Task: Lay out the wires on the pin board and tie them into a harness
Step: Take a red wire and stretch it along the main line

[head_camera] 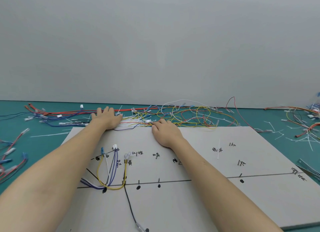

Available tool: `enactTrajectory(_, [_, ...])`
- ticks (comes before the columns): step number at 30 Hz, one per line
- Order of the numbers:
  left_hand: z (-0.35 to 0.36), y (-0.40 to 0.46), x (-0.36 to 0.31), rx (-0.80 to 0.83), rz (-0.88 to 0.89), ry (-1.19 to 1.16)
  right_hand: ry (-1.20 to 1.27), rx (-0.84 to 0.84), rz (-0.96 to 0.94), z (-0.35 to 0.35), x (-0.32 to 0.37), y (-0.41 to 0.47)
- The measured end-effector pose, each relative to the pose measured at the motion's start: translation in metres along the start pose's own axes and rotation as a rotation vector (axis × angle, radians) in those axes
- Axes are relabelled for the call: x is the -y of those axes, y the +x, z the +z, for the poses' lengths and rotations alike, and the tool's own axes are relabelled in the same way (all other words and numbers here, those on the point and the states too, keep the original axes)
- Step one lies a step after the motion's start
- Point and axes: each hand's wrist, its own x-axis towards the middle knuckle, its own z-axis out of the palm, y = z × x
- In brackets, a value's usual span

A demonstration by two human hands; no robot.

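Early going: only a few wires (110,171) lay pinned on the board's (190,205) left, while the left hand (106,118) pressed flat and the right hand (164,132) pinched into the pile (181,116) on the worktop (43,136) beyond, nothing tied.

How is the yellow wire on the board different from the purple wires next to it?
The yellow wire is a single strand, while the purple wires run as a pair side by side. The yellow wire ends in a blue terminal at the top; the purple wires end in a white connector. The yellow wire bows out wide to the left; the purple wires rise almost straight. Both lie on the pin board, routed around its lower pins.
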Motion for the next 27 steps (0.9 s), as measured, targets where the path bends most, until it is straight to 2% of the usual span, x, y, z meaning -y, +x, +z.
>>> enactTrajectory(4, [0.0037, 0.0021, 0.0033, 0.028, -0.032, -0.108, -0.003, -0.002, 0.003, -0.0006, 0.0001, -0.0003])
enactTrajectory(9, [0.0034, 0.0029, 0.0027, -0.040, -0.021, -0.130, 0.001, -0.008, 0.009, 0.0001, -0.0003, -0.0004])
enactTrajectory(12, [0.0029, 0.0035, 0.0028, -0.034, -0.030, -0.090, 0.004, -0.006, 0.009, -0.0004, 0.0001, -0.0003])
enactTrajectory(17, [0.0008, 0.0013, 0.0015, -0.122, -0.002, -0.083, 0.003, -0.006, 0.011, -0.0002, 0.0009, -0.0003])
enactTrajectory(23, [0.0000, 0.0001, 0.0005, -0.094, 0.021, 0.009, 0.010, -0.012, 0.020, -0.0005, 0.0003, 0.0002])
enactTrajectory(27, [0.0032, 0.0021, 0.0012, -0.096, 0.021, -0.023, 0.024, -0.030, 0.024, 0.0002, 0.0010, -0.0009])
